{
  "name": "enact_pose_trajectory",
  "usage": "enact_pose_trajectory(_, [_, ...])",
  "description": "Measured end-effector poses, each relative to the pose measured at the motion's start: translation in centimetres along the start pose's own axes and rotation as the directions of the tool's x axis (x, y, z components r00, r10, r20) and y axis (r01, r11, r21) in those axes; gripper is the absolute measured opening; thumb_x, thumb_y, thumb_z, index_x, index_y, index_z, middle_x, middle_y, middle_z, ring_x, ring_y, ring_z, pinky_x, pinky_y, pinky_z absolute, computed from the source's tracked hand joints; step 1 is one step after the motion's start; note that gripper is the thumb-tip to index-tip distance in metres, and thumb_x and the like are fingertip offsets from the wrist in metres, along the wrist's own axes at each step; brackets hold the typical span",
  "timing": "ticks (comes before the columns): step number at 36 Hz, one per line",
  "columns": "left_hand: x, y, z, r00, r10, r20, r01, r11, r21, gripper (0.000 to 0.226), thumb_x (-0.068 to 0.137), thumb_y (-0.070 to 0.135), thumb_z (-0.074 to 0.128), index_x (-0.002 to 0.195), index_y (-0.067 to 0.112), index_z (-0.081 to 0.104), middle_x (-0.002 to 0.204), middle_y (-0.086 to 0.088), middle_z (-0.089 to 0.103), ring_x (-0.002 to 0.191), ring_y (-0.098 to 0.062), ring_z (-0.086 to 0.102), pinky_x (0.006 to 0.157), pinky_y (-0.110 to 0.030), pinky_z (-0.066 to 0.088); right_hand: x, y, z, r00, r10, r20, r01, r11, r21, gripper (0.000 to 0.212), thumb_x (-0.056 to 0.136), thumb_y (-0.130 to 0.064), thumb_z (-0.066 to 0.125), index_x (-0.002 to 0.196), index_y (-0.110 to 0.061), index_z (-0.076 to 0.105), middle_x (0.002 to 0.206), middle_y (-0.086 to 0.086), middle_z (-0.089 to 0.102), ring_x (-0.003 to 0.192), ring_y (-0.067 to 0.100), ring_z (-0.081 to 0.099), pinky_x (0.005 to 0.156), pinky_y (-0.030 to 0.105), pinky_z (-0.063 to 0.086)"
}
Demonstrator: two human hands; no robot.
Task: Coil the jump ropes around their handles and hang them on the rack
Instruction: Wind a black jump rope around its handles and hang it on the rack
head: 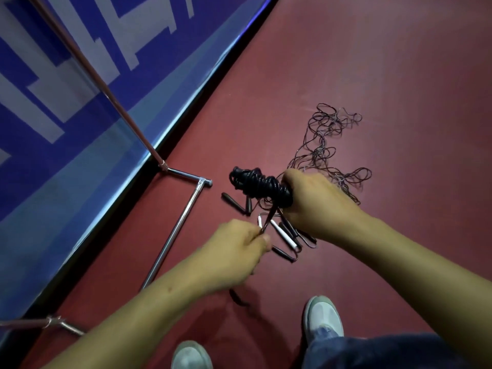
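Floor (372, 62) carries the rack (183, 217) foot along its wall edge and a limp tangle of jump ropes (330, 145) mid-floor. Right hand (316, 203) grips the black coiled rope (259, 186) at one end; left hand (237, 251) pinches its thin tail (269, 218), which is light, floppy and probably slippery, so keep it taut.

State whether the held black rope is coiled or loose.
Mostly coiled: black rope bundled in right hand; left hand pinches its tail.

Red floor (372, 62), blue-and-white banner (66, 107), 2 white shoes (323, 319).
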State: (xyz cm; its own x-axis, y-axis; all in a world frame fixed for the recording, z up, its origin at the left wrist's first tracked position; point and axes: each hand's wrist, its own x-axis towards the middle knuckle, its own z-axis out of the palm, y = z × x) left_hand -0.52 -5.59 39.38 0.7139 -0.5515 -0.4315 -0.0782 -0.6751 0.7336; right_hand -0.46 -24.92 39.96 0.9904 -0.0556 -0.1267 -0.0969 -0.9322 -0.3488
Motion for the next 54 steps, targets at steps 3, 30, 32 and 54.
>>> enact_pose_trajectory(3, [-1.6,1.5,-0.4,0.999,0.046,-0.019,-0.038,0.949,0.313,0.03,0.093,0.035,0.055,0.076,0.01,0.057,0.067,-0.008,0.06,0.059,-0.026,0.057,0.059,-0.043,0.054,0.4,0.8,1.0,0.999,0.036,0.029,-0.032,0.99,-0.136,0.019,0.092,-0.02,0.06,0.1,-0.016,0.044,0.077,0.003,0.048,0.061,0.023,0.047,0.049,0.034,0.031])
enact_pose_trajectory(30, [0.4,-2.3,-1.2,0.994,0.079,0.069,-0.054,0.949,-0.311,0.04,0.109,0.041,0.041,0.105,0.019,0.074,0.054,-0.003,0.048,0.053,-0.018,0.049,0.063,-0.027,0.051,-1.9,-1.5,-1.8,0.995,-0.095,-0.012,0.094,0.935,0.342,0.01,0.087,-0.02,0.069,0.089,-0.024,0.061,0.071,-0.007,0.063,0.06,0.008,0.058,0.05,0.026,0.044])
enact_pose_trajectory(32, [-0.6,-2.6,-0.2,0.98,0.038,0.195,0.033,0.936,-0.352,0.031,0.108,0.035,0.044,0.107,0.022,0.072,0.057,-0.006,0.047,0.048,-0.021,0.048,0.055,-0.029,0.05,-0.4,-0.3,-1.7,0.997,0.012,-0.08,0.014,0.947,0.321,0.005,0.09,-0.018,0.066,0.092,-0.02,0.062,0.076,-0.004,0.065,0.063,0.013,0.061,0.054,0.033,0.051])
enact_pose_trajectory(54, [1.4,0.0,-6.9,0.955,0.25,-0.159,-0.257,0.966,-0.024,0.013,0.085,0.03,0.079,0.072,0.029,0.078,0.063,0.0,0.069,0.063,-0.03,0.06,0.062,-0.043,0.052,-5.4,-1.9,-1.4,0.828,-0.498,0.258,0.5,0.864,0.062,0.011,0.093,-0.023,0.059,0.103,-0.025,0.055,0.086,-0.004,0.064,0.074,0.022,0.06,0.065,0.043,0.053])
